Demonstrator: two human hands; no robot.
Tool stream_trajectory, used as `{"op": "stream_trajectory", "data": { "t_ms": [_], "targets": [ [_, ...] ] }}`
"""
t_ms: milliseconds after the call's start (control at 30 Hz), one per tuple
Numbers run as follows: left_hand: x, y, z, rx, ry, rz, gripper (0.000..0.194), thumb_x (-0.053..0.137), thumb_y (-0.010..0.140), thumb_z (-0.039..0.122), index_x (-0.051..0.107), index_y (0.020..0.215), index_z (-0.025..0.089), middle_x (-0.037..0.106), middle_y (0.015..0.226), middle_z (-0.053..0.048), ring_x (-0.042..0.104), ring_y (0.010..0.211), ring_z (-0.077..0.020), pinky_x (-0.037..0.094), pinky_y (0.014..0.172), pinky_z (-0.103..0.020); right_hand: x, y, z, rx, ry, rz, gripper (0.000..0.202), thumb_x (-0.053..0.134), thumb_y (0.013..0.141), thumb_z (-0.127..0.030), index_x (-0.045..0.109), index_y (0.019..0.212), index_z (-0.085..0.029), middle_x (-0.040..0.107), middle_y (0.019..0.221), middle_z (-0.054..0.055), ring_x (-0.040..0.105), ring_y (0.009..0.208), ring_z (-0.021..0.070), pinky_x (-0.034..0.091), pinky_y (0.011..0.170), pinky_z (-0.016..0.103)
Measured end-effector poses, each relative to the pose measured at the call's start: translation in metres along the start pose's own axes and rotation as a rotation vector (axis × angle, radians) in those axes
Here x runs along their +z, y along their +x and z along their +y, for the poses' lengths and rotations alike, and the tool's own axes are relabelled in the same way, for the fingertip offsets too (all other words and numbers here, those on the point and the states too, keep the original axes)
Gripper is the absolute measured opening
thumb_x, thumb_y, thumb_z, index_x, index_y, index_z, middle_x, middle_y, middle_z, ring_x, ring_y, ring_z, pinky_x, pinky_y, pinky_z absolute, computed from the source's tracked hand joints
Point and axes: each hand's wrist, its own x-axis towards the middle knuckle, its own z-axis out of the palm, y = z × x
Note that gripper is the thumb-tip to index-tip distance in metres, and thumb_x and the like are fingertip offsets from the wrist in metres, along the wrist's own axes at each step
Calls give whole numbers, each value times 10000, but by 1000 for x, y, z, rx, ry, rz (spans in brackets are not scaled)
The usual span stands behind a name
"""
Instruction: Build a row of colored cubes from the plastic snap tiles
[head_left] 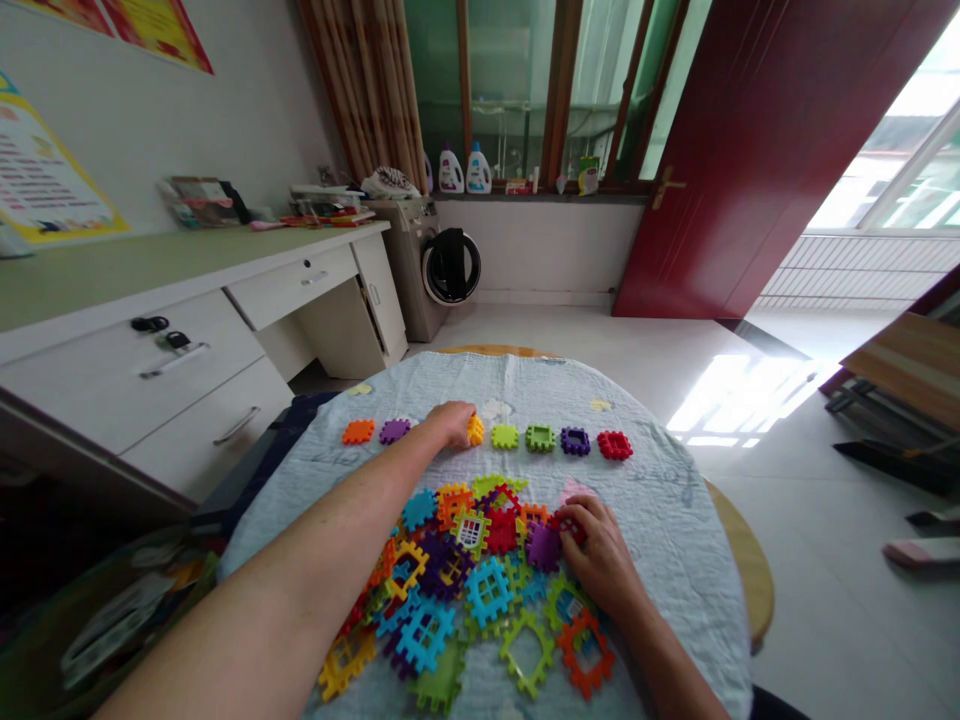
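Observation:
My left hand (452, 424) reaches across to the row of interlocking plastic blocks, its fingers closed on a yellow block (475, 430). Left of it in the row lie an orange block (358, 431) and a purple block (394, 431). To its right are a lime block (505, 436), a green block (540, 438), a dark purple block (575, 441) and a red block (615, 445). My right hand (598, 545) is at the right side of a loose pile, fingers curled over a red piece (573, 527) that they partly hide. Beside it sits a purple piece (543, 547).
The pile of mixed pieces (487, 590) covers the near middle of the round table, on a pale blue cloth (675, 560). A desk with drawers (187, 350) stands left, a washing machine (420, 260) behind it. A red door (742, 150) stands at the back right.

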Motion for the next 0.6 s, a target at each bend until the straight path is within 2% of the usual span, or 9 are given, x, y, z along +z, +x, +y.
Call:
{"op": "stream_trajectory", "data": {
  "t_ms": [233, 600],
  "targets": [
    [-1, 2, -1, 10, 4, 28, 567, 775, 551, 349, 622, 1084, 232, 669, 1137, -75, 643, 1014, -249, 497, 832, -302, 0, 0, 0, -9, 4, 5, 232, 547, 770, -189, 695, 944, -229, 626, 1097, 71, 555, 1048, 243, 433, 950, 390],
    [-5, 3, 4, 15, 18, -18, 559, 766, 538, 340, 642, 1071, 229, 671, 1146, -72, 649, 1010, -252, 503, 813, -297, -1, 0, 0, 6, 5, -14, 220, 537, 781, -193, 690, 936, -227, 624, 1093, 73, 552, 1043, 242, 430, 956, 395]
  ]
}}
